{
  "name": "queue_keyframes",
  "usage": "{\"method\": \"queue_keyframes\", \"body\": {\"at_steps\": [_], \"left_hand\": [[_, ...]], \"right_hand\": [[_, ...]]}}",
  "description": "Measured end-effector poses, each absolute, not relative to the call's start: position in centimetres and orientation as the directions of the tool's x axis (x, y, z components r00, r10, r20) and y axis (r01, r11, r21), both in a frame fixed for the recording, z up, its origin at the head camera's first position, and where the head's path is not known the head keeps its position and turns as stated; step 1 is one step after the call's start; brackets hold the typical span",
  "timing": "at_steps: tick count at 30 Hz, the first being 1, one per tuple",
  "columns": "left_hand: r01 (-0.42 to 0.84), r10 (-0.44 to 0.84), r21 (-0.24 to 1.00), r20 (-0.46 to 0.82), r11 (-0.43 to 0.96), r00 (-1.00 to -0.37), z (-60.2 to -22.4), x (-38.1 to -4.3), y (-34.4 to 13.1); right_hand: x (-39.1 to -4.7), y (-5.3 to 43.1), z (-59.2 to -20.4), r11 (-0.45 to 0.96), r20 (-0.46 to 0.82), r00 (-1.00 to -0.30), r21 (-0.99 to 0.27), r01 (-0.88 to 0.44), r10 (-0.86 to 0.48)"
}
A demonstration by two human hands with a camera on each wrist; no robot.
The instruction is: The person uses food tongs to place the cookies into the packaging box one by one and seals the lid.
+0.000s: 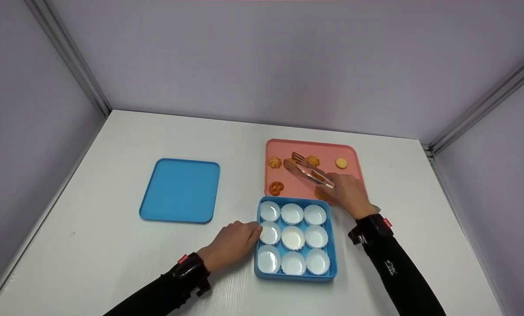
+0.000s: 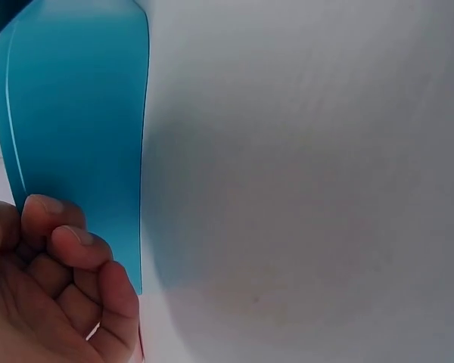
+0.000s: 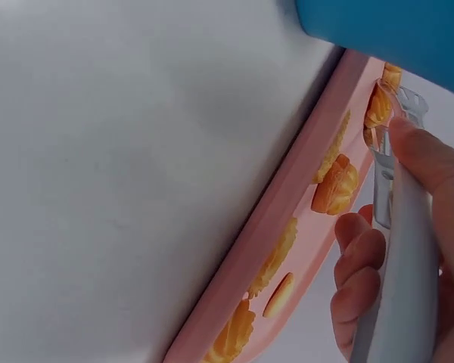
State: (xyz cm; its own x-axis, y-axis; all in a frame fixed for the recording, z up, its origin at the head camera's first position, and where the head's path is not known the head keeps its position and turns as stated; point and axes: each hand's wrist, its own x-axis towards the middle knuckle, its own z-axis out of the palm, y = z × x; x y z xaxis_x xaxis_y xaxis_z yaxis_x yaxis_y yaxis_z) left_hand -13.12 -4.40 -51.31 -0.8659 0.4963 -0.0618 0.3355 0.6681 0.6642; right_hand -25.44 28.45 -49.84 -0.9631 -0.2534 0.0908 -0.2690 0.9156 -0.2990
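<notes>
Right hand [image 1: 346, 192] grips tongs [image 3: 405, 261] at pastries [image 1: 275, 163] on pink tray [image 1: 297, 189]; left hand [image 1: 233, 244] holds blue box [image 1: 295, 278], crowding tray's near edge; blue lid [image 1: 180, 191] apart.

Head view evenly lit, slightly soft; faint shadow on bench [image 1: 90, 254] beside left sleeve [image 1: 156, 289], glints on paper cups [image 1: 269, 260]. Wrist views dimmer, greyer. Left wrist: blue box [image 2: 76, 113] edges bowed, diffuse shadow alongside. Right wrist: bright patch upper left.

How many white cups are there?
9 white cups, all in the blue box: three in the far row, three in the middle, three in the near. Any stacked underneath would be hidden.
</notes>
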Motion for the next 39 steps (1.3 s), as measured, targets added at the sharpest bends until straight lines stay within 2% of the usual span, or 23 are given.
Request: {"method": "queue_keyframes", "body": {"at_steps": [11,24,30,39], "left_hand": [[0.327,0.506,0.687,-0.068,0.649,-0.86,-51.5,-13.1,-4.6],[0.335,0.51,0.707,-0.042,0.623,-0.859,-51.7,-13.2,-4.7],[0.348,0.511,0.709,-0.02,0.613,-0.859,-51.9,-13.1,-4.6],[0.322,0.506,0.71,-0.055,0.626,-0.861,-51.6,-13.2,-4.5]], "right_hand": [[-24.6,28.8,-49.6,0.893,0.125,-0.965,-0.365,-0.262,-0.232],[-23.7,29.1,-49.3,0.878,0.2,-0.942,-0.349,-0.326,-0.27],[-21.8,29.5,-48.6,0.87,0.234,-0.931,-0.349,-0.349,-0.28],[-18.0,29.5,-47.1,0.852,0.275,-0.909,-0.342,-0.397,-0.313]]}}
